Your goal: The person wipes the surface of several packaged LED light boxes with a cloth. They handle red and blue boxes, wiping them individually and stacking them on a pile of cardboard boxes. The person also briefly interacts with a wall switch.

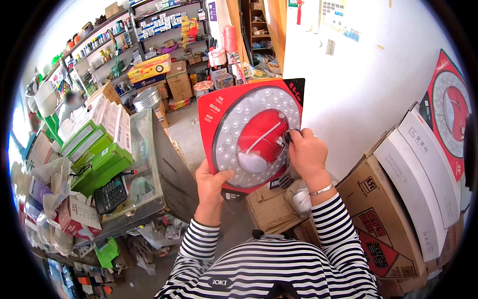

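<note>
My left hand (213, 183) grips the lower left edge of a red blister-packed ring-shaped LED light module (227, 127), with the thumb over its front. The pack is tilted up before me; a white cable and a white part show inside the clear plastic. In my right hand (308, 151), pinched between thumb and fingers, is a dark grey cloth (287, 179). That cloth touches the pack's right edge and hangs down beside it. Below the pack lie a brown cardboard box (267, 209) and a white plastic-wrapped item (301, 200).
To the right, a large carton (373, 202) holds white flat boxes (414, 194) and another red light pack (444, 82). At left stands a glass-topped counter (147, 149) with green-and-white boxes (108, 160) and a calculator (111, 194). Stocked shelves (164, 22) and a partly seen person (69, 106) are farther back.
</note>
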Tool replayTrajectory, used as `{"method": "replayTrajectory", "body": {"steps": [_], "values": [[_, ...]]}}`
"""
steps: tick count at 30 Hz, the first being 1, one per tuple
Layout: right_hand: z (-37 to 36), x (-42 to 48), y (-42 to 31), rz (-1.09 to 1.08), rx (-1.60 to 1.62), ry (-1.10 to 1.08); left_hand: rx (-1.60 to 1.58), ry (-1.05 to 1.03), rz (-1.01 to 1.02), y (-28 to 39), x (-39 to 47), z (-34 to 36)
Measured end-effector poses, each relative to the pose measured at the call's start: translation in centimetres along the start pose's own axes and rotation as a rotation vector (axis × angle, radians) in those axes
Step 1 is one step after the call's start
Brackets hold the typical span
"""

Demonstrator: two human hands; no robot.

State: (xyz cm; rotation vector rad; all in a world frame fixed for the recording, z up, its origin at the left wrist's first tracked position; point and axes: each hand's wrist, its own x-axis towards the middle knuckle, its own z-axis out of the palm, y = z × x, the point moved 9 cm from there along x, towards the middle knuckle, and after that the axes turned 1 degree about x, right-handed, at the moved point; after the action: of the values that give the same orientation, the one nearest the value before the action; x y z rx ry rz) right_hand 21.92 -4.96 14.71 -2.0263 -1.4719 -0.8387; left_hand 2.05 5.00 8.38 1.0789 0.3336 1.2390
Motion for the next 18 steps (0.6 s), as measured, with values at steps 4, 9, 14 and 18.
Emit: {"method": "replayTrajectory", "body": {"steps": [4,9,14,18], "values": [[1.0,-2.0,-2.6,-0.113,0.048,-0.024,-0.08,0.056,0.025,-0.4,0.6,-0.9],[0.5,-3.4,-3.9,-0.191,0.196,0.004,-0.139,0.1,0.044,-0.5,1.1,-1.8],[-5.1,1.3,-1.5,-0.168,0.112,0.28,-0.088,0.007,-0.005,-0.6,0.9,-2.7],[-4.2,2.1,-0.2,-0.117,0.135,0.234,-0.079,-0.059,-0.014,-0.2,0.9,-2.5]]}}
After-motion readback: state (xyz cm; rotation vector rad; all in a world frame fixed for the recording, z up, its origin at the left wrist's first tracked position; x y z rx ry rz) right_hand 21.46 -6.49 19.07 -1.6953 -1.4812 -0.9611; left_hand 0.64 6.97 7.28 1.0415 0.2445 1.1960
